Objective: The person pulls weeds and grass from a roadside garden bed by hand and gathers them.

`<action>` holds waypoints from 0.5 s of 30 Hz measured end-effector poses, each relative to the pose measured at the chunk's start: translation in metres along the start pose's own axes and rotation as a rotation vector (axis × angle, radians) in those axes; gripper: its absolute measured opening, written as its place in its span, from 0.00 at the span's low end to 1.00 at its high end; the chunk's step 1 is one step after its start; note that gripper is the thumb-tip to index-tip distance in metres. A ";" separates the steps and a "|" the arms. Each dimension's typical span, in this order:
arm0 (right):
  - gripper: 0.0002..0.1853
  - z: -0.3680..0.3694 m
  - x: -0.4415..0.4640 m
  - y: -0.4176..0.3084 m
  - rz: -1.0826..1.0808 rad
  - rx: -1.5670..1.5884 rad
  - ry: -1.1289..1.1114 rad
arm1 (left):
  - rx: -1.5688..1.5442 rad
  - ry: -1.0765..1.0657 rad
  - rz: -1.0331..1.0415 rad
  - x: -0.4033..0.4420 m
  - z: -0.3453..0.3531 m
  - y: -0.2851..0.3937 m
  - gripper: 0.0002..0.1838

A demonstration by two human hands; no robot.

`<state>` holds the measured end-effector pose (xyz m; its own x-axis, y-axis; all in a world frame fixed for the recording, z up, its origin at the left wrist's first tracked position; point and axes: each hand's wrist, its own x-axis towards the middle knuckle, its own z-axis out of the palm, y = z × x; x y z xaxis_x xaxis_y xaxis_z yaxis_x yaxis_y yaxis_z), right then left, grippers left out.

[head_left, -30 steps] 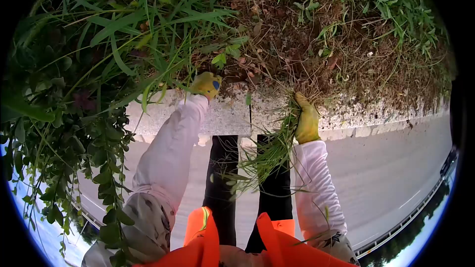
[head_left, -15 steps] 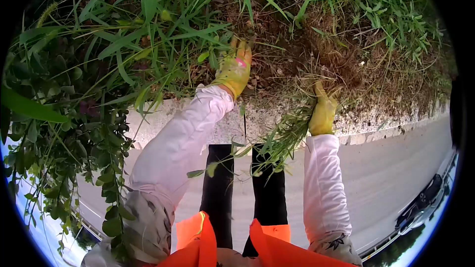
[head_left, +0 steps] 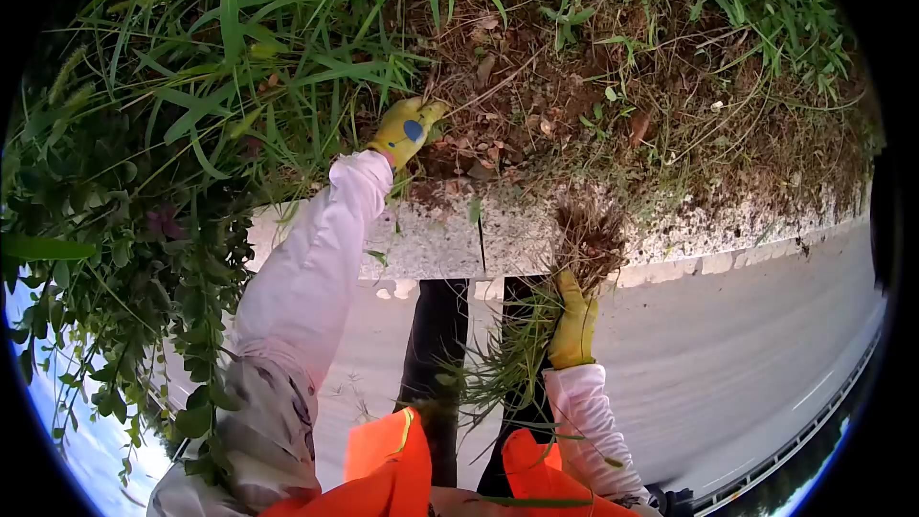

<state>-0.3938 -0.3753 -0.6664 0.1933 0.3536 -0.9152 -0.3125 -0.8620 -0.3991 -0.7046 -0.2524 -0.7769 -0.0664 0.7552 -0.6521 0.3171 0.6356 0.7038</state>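
Note:
My right hand (head_left: 574, 325), in a yellow glove, is closed round a bunch of pulled grass (head_left: 517, 345). Brown roots (head_left: 589, 235) stick out above the fist, in front of the concrete curb, and the green blades hang to the left over my dark trousers. My left hand (head_left: 409, 129), in a yellow glove with a blue spot, is at the soil (head_left: 479, 148) just beyond the curb, beside tall green grass. Its fingers are drawn together; what they hold, if anything, is too small to make out.
The pale curb (head_left: 431, 244) crosses the view, with a light road surface (head_left: 708, 325) below it. Leafy trailing plants (head_left: 191, 287) hang over the left side. Dry stems and roots (head_left: 747, 144) cover the soil at right.
My right hand has pulled back from the soil toward my body with the grass and its roots. My left hand went forward with its fingers extended, then moved left and closed.

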 end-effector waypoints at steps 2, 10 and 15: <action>0.14 -0.007 -0.002 -0.007 0.042 -0.001 -0.037 | -0.343 -0.058 -0.041 -0.037 0.026 -0.008 0.11; 0.15 -0.003 -0.013 0.010 -0.043 0.004 -0.014 | 0.919 0.133 0.223 -0.074 0.029 -0.013 0.12; 0.09 0.001 -0.029 0.039 0.090 0.090 0.028 | 1.102 0.310 -0.058 -0.023 0.005 -0.025 0.13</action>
<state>-0.4127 -0.4186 -0.6554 0.1857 0.2648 -0.9462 -0.4121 -0.8532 -0.3197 -0.7063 -0.2859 -0.7810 -0.2897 0.8337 -0.4701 0.9523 0.3005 -0.0538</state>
